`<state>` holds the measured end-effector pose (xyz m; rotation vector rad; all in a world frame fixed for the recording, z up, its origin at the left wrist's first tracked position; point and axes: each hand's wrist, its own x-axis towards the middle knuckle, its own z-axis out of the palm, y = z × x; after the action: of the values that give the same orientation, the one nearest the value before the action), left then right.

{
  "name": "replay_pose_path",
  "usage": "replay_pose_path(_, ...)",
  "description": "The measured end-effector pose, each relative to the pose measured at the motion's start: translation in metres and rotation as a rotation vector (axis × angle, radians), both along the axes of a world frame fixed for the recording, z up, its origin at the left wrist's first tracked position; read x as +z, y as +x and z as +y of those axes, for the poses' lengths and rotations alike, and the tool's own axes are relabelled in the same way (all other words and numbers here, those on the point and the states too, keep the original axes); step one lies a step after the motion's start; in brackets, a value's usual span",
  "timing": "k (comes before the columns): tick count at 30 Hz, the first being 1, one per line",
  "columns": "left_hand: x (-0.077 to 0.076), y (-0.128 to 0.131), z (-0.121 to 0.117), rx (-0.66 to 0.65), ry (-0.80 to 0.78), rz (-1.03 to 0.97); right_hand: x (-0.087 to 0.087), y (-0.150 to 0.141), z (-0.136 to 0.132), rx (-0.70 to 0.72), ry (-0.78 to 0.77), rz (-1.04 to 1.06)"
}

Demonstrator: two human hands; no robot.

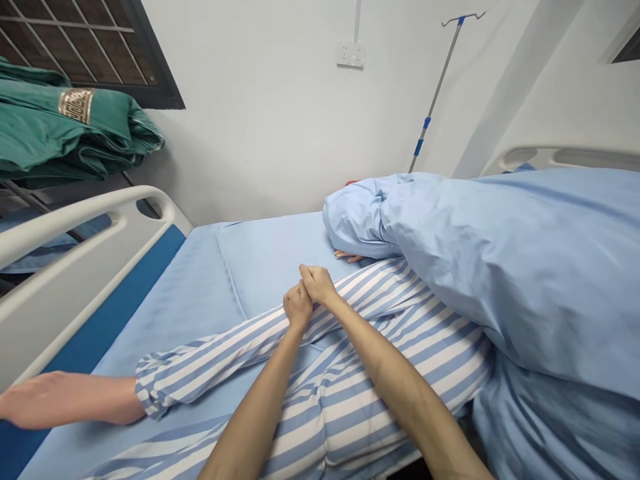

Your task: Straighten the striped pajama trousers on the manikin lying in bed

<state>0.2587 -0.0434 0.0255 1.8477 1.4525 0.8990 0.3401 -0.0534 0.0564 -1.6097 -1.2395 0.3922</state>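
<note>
My left hand (299,305) is closed in a fist, knuckles up. Pressed close beside it, my right hand (319,284) is also a fist, slightly farther from me. Nothing shows in either one. Both rest on or just over the far leg, around the knee, of a figure lying in blue-and-white striped trousers (210,363); whether they press on the cloth I cannot tell. A bare foot (47,399) sticks out of the far trouser leg at left. The nearer leg lies under my forearms, its lower end out of frame.
A bunched light blue quilt (520,260) covers the figure's upper body, with fingertips (350,257) showing under its edge. The blue bed sheet (270,250) runs to the white wall. The bed's end board (150,227), green folded cloth (65,127) and an IV pole (440,83) stand around.
</note>
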Motion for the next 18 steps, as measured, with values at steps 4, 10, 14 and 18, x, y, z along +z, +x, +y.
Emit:
replay_pose_path(4, 0.001, 0.002, 0.005, 0.028, 0.007, -0.026, -0.008, 0.012, -0.007, -0.016, 0.000, 0.031)
replay_pose_path(10, 0.021, 0.041, 0.007, 0.042, -0.065, -0.253, -0.028, 0.027, -0.006, -0.042, 0.063, 0.243)
replay_pose_path(14, 0.017, 0.054, 0.006, 0.110, -0.112, -0.225, -0.026, 0.026, -0.004, -0.084, 0.032, 0.283)
replay_pose_path(18, 0.003, 0.050, 0.013, 0.125, -0.088, -0.184, -0.010, 0.025, -0.006, -0.114, -0.057, 0.176)
